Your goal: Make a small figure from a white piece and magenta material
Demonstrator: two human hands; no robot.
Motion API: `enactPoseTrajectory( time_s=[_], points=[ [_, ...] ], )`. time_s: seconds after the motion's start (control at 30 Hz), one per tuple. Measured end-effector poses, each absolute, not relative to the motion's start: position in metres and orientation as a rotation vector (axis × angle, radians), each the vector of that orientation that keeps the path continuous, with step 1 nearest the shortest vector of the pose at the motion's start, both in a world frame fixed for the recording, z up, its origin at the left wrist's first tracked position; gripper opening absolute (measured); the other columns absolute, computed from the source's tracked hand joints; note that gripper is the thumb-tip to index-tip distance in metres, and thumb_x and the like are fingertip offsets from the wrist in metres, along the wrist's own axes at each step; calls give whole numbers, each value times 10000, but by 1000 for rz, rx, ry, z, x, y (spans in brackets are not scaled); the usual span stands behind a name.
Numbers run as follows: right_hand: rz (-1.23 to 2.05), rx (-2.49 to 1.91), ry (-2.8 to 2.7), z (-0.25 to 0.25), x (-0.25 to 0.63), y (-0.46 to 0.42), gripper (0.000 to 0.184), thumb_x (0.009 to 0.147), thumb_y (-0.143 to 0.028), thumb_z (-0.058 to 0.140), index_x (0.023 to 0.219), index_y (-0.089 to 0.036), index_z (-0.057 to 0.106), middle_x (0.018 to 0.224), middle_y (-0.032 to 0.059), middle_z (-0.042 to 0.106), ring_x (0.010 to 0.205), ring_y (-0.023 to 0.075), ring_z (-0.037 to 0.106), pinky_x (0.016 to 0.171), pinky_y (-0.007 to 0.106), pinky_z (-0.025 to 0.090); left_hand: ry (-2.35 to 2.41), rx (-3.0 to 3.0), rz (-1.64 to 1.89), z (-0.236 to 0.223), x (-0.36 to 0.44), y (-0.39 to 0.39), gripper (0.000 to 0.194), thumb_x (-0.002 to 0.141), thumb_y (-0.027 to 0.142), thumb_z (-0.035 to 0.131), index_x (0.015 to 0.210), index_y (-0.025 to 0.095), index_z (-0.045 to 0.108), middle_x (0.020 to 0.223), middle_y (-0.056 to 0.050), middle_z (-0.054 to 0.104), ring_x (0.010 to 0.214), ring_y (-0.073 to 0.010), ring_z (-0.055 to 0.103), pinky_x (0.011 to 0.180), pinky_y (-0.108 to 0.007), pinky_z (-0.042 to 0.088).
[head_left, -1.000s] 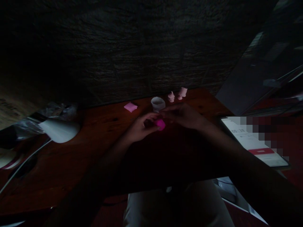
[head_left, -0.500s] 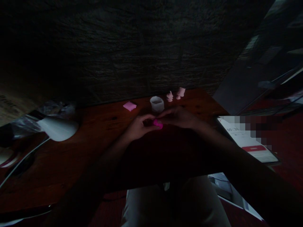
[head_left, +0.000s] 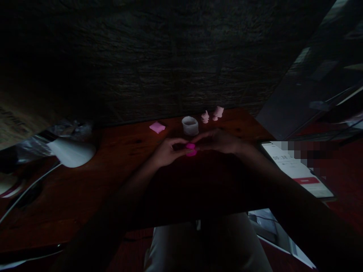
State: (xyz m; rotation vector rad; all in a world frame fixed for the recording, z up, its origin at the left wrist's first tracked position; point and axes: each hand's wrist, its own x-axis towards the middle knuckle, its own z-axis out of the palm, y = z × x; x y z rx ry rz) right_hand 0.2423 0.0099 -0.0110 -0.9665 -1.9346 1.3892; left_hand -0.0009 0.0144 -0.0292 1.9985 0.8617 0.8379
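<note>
A small bright pink lump of modelling clay (head_left: 191,152) is pinched between my two hands, over the dark middle of the table. My left hand (head_left: 167,152) has thumb and forefinger closed on its left side. From the right, the fingertips of my right hand (head_left: 221,141) press on it. The lump shows two rounded parts, one above the other, with a narrower place between. Just behind the hands stands a whitish cup-like container (head_left: 190,125). Right of it are two pale pink shaped pieces, a swirl-topped one (head_left: 205,117) and a lamp-like one (head_left: 218,113).
A flat pink cushion-shaped piece (head_left: 157,127) lies left of the container. Further left rest a white cone-shaped lamp head (head_left: 72,152) with a cable and clear plastic wrapping (head_left: 76,130). A lit phone or tablet (head_left: 297,170) is at right. A dark textured wall (head_left: 170,64) rises behind.
My right fingertips have come in from above and now grip the clay together with the left. The clay has gone from one rounded lump to a shape with a narrow middle.
</note>
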Motion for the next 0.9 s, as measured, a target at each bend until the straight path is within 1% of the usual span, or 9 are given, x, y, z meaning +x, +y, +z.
enactPoseTrajectory(
  time_s=[0.13,0.27,0.33,0.53,0.63,0.7,0.77,0.83,0.9],
  points=[
    [1391,-1002,-1881,-14,241,12,304,777,-412,828,1022,-232,812,943,8,786,818,144,681,754,272,516,843,2009,869,-31,-1,15,228,847,361,779,998,191,788,1014,-49,813,933,-210,745,888,-344,567],
    [1432,-1063,-1866,-14,242,15,351,762,-421,839,1051,-225,807,864,3,766,743,125,652,653,241,481,784,1955,848,-32,-2,17,291,831,359,793,1071,195,783,1093,-61,809,980,-215,750,919,-350,576],
    [1428,-1102,-1852,-15,242,15,340,758,-417,841,1030,-217,808,814,-2,749,703,114,634,610,226,460,790,1956,839,-31,-3,17,277,848,362,777,1071,197,786,1099,-62,810,992,-216,750,929,-351,574],
    [1380,-1136,-1843,-17,241,14,356,763,-433,839,1033,-205,796,815,2,743,689,110,630,584,216,466,810,1991,843,-30,-4,16,255,880,388,740,1045,199,789,1063,-58,814,967,-215,750,911,-355,576],
    [1420,-1086,-1816,-20,239,15,432,742,-410,863,1118,-215,777,942,21,771,777,128,670,652,234,517,824,1988,889,-31,-8,20,292,853,380,769,1076,192,774,1096,-74,804,983,-212,743,920,-364,573],
    [1457,-1010,-1770,-24,237,17,485,717,-369,884,1167,-235,760,1116,40,771,914,160,703,765,277,563,858,1975,954,-31,-12,23,349,790,377,828,1077,190,764,1083,-78,800,967,-208,738,907,-367,576],
    [1477,-918,-1729,-28,234,17,490,702,-328,890,1165,-236,758,1246,56,744,1051,195,704,882,333,576,888,1960,983,-30,-16,26,395,737,373,870,1069,189,760,1030,-72,801,927,-202,736,887,-365,580],
    [1478,-846,-1718,-31,231,17,469,695,-296,886,1143,-224,765,1286,67,732,1115,213,696,949,371,568,893,1938,974,-28,-19,26,382,728,368,875,1045,184,767,993,-71,803,901,-200,741,881,-367,585],
    [1468,-817,-1738,-31,228,15,450,701,-277,875,1135,-221,772,1250,68,750,1102,213,704,970,385,562,888,1905,972,-25,-21,26,328,735,359,867,996,179,782,997,-78,807,908,-202,747,898,-374,589]
  ],
)
